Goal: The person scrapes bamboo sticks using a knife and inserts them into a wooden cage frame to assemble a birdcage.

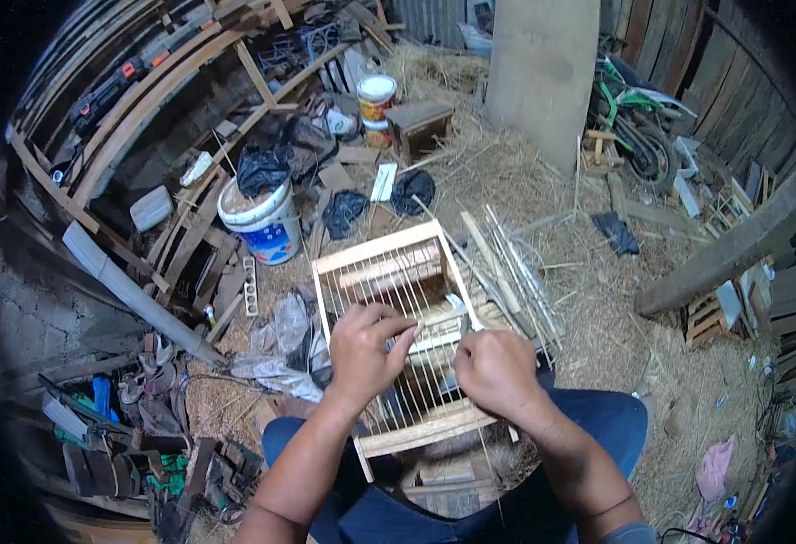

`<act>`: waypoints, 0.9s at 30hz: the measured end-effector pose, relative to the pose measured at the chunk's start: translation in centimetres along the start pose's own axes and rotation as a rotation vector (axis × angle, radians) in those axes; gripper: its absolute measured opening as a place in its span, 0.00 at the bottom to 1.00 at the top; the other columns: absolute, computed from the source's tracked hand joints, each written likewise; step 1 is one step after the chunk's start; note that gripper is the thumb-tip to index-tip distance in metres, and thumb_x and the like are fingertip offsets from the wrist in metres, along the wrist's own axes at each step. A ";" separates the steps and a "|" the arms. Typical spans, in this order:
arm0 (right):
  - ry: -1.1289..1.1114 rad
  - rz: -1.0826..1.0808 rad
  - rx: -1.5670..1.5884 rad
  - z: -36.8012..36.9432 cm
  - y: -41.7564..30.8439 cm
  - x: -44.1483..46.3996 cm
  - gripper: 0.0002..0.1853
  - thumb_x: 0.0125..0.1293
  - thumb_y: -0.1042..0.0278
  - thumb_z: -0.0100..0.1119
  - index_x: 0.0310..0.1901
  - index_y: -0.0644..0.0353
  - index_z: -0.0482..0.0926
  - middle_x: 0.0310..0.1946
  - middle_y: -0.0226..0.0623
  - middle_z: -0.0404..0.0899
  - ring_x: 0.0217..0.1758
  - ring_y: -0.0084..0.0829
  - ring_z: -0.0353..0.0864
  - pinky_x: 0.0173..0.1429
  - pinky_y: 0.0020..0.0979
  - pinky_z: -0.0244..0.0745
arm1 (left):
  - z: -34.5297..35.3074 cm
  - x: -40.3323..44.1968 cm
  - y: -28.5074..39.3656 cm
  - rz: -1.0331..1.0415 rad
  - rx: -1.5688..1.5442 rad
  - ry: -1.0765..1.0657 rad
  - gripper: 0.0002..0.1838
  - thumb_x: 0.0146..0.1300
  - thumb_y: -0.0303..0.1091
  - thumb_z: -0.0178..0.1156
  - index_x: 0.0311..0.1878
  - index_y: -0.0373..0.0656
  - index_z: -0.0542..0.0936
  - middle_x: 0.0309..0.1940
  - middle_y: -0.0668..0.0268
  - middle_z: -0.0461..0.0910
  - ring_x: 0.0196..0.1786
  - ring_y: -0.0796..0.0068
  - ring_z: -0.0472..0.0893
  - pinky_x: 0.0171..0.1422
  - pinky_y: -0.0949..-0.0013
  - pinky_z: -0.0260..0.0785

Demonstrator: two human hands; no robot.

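A wooden frame strung with thin upright bars [384,441], like a small cage, stands tilted between my knees. My left hand [369,352] lies over its bars on the left, thumb and forefinger brought together near a thin bar. What they pinch is too small to tell. At the frame's right side rail, my right hand [498,370] is closed in a fist. A short dark piece pokes up by its thumb, possibly part of a tool, but its kind is unclear. Pale wooden strips show behind the bars.
Several long thin sticks [511,272] lie beyond the frame on the straw-strewn ground. A white bucket [262,222] with a black bag stands at the left. Farther off are a small wooden stool [421,118], a green motorbike [634,118] and a slanting post [733,240].
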State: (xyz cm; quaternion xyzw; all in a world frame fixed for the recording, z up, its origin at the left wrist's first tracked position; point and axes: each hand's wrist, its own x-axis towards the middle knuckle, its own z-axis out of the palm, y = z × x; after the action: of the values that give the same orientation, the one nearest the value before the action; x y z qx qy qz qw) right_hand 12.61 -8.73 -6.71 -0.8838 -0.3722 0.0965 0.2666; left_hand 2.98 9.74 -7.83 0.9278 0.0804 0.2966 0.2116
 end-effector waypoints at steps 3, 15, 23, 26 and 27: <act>-0.010 0.006 0.005 0.2 0.1 0.0 0.10 0.58 0.62 0.62 0.29 0.58 0.87 0.24 0.49 0.84 0.31 0.51 0.86 0.41 0.50 0.80 | 0.0 -0.2 -0.3 0.014 0.033 -0.005 0.06 0.55 0.36 0.74 0.34 0.47 0.90 0.33 0.67 0.84 0.37 0.64 0.80 0.43 0.61 0.72; 0.035 -0.002 0.006 0.0 -0.3 -0.6 0.09 0.58 0.65 0.59 0.27 0.59 0.87 0.24 0.51 0.84 0.30 0.53 0.87 0.40 0.51 0.81 | -0.1 -0.5 0.2 -0.005 0.018 0.018 0.06 0.56 0.36 0.74 0.33 0.46 0.90 0.31 0.66 0.84 0.36 0.62 0.80 0.42 0.61 0.72; 0.027 -0.009 -0.009 0.3 -0.4 -0.3 0.09 0.57 0.66 0.59 0.27 0.60 0.87 0.25 0.50 0.85 0.32 0.52 0.87 0.42 0.52 0.80 | -0.2 -0.6 -0.1 -0.010 0.043 0.004 0.07 0.57 0.39 0.73 0.33 0.47 0.90 0.32 0.67 0.84 0.38 0.63 0.81 0.44 0.60 0.72; 0.024 0.006 -0.019 0.4 -0.4 -0.3 0.09 0.56 0.66 0.59 0.28 0.58 0.87 0.25 0.50 0.85 0.32 0.53 0.87 0.42 0.53 0.80 | -0.1 -0.6 -0.2 0.001 0.042 0.026 0.07 0.57 0.39 0.73 0.32 0.47 0.90 0.32 0.66 0.84 0.37 0.62 0.81 0.43 0.60 0.73; 0.031 0.001 -0.021 0.3 -0.5 -0.2 0.09 0.56 0.66 0.59 0.28 0.58 0.87 0.25 0.50 0.85 0.32 0.53 0.87 0.42 0.53 0.80 | 0.0 -0.6 -0.2 0.013 0.033 0.040 0.08 0.57 0.39 0.74 0.32 0.45 0.90 0.31 0.65 0.85 0.36 0.61 0.81 0.43 0.60 0.73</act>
State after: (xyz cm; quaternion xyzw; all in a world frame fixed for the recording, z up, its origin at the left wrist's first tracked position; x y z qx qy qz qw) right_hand 12.06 -8.53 -6.68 -0.8882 -0.3685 0.0791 0.2627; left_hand 2.45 9.77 -8.21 0.9255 0.0835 0.3152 0.1925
